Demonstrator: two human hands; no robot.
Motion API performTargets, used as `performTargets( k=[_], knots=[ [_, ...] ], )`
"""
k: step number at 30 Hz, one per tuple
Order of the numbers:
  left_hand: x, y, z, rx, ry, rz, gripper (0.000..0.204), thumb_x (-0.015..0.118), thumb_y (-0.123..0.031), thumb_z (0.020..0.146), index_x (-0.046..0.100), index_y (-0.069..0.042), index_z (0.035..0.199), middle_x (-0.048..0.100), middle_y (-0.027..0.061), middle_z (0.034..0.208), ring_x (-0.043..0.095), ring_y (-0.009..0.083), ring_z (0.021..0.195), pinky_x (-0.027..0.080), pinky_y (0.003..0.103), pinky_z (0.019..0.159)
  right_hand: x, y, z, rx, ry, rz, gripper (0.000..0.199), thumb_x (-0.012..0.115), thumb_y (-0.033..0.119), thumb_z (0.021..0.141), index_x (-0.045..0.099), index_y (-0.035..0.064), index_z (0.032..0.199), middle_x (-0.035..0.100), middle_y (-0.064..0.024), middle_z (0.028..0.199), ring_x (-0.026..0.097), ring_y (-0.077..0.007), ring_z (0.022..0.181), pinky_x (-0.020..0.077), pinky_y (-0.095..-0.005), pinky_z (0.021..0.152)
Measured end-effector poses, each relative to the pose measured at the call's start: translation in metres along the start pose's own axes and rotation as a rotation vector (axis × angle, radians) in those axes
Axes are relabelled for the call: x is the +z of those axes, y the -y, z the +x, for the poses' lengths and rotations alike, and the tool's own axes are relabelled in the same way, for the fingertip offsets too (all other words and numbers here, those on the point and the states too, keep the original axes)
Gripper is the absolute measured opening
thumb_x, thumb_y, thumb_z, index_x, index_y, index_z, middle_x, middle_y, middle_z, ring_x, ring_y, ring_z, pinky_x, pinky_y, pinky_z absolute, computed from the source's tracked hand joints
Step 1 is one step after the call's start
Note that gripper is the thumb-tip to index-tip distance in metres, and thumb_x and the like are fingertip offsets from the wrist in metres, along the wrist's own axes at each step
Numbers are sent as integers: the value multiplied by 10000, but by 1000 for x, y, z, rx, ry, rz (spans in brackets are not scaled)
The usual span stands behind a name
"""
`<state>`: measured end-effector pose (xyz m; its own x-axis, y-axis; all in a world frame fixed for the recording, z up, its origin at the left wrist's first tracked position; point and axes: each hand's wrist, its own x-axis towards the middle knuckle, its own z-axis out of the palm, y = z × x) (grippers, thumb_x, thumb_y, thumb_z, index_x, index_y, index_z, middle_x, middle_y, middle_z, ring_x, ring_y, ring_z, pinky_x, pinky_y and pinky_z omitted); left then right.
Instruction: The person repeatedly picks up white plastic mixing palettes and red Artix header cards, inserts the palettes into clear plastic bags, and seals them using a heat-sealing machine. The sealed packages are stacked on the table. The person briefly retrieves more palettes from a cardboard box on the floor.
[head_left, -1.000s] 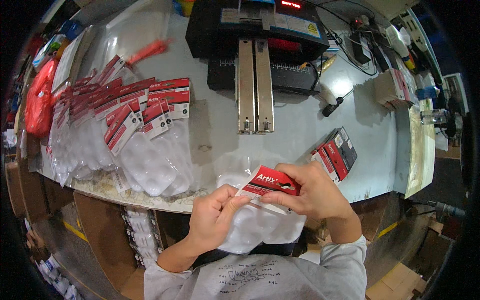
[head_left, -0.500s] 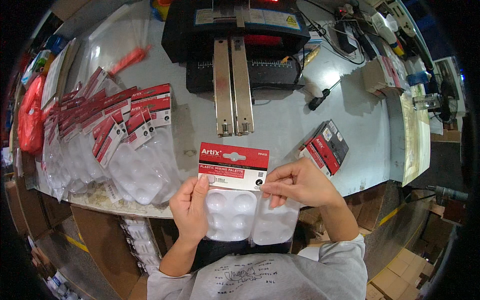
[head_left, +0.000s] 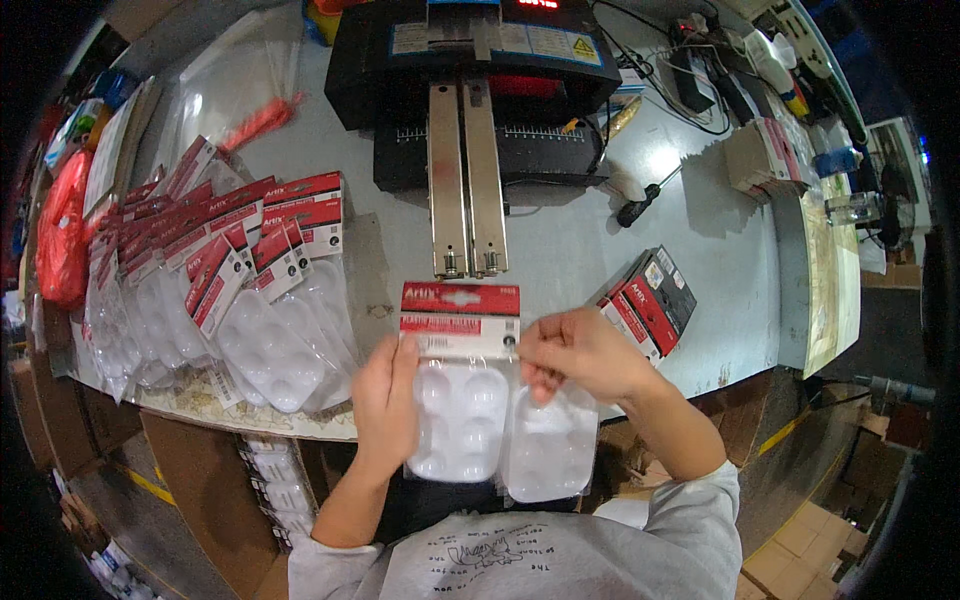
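Held upright over table edge (head_left: 300,425): bagged white palette (head_left: 460,405), red header card (head_left: 460,300) up, long axis vertical; left hand (head_left: 388,395) gripping left side, right hand (head_left: 580,352) pinching top right corner, both touching

Two hands, left hand (head_left: 388,400) and right hand (head_left: 577,352), hold two palette packs: one carded pack (head_left: 460,385) and one bare palette (head_left: 548,448). One sealing machine (head_left: 470,90) stands far on the surface (head_left: 590,240). One card stack (head_left: 650,300) lies right. One pile of packs (head_left: 220,270), too overlapped to count, lies left.
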<state>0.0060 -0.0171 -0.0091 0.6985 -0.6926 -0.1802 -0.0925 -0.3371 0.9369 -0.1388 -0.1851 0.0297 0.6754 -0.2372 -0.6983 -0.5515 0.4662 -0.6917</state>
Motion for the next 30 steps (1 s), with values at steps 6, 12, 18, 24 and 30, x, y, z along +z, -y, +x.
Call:
performTargets(
  k=[6,12,18,24,30],
  knots=[
    [26,12,47,20,-99,105,354,405,-289,970,499,21,828,569,179,713,538,300,646,408,369,621,-8,6,42,-154,-176,115,205,574,160,887,599,-37,833,603,-77,742,607,-147,611,519,-283,574],
    [27,23,47,4,-115,75,322,412,-269,968,490,7,820,554,144,697,515,263,636,406,351,619,-11,-3,45,-248,-153,146,217,576,170,893,601,-36,831,608,-79,741,610,-148,606,520,-278,576],
    [15,34,44,71,-126,271,281,414,-256,967,553,-26,883,527,60,752,472,155,727,388,276,679,-22,2,31,-418,-270,-275,227,593,154,881,614,-55,966,633,-85,799,629,-149,678,514,-257,620],
    [-99,-33,44,58,-587,787,349,553,-254,873,551,7,1104,567,184,1081,527,353,1005,390,413,903,-83,-35,-40,-302,-935,-854,898,798,378,600,407,1,1314,455,-209,1303,443,-295,1196,368,-370,957],
    [-28,0,0,399,-24,888,257,664,-170,772,584,4,944,500,192,1114,487,360,1018,396,414,884,-90,-86,-29,-416,-1019,-962,1004,819,384,560,344,1,1358,306,-208,1431,237,-338,1358,210,-442,1055]
  ],
)
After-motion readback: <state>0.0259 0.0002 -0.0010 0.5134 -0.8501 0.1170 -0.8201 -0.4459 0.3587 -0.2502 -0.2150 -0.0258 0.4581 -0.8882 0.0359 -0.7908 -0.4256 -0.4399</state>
